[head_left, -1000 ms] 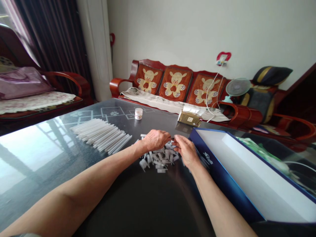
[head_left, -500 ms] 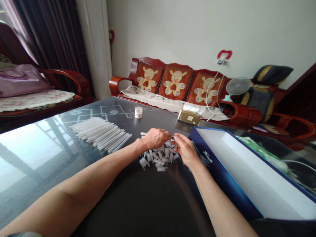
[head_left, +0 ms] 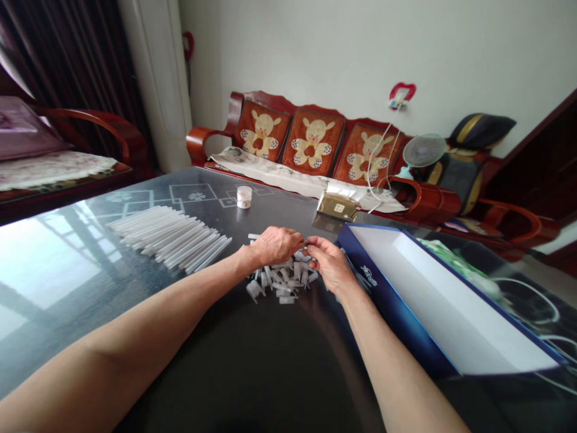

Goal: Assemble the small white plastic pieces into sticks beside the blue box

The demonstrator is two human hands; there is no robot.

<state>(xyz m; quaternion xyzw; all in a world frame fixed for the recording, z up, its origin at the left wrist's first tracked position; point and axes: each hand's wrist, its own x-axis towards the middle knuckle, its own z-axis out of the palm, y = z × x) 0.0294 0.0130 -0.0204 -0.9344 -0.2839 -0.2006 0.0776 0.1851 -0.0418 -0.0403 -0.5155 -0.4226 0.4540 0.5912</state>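
Note:
My left hand (head_left: 279,244) and my right hand (head_left: 329,261) meet fingertip to fingertip above a heap of small whitish translucent plastic pieces (head_left: 283,279) on the dark glossy table (head_left: 252,361). Both hands are closed in a pinch. Whatever sits between the fingertips is too small and too covered to make out. To the left of my left hand lies a row of long white tube-like sticks (head_left: 171,237), side by side. A small white jar (head_left: 244,197) with a patterned side stands beyond my hands.
A long blue box (head_left: 406,300) with a white inside, open at the top, stands right of my right forearm. Behind it are a green-and-white bag (head_left: 460,267) and white cords. A gold tissue box (head_left: 338,205) is at the far edge, before a wooden sofa (head_left: 211,141).
The view has shifted, so the whole scene sits slightly further left and higher. My fingertips have come closer together over the heap.

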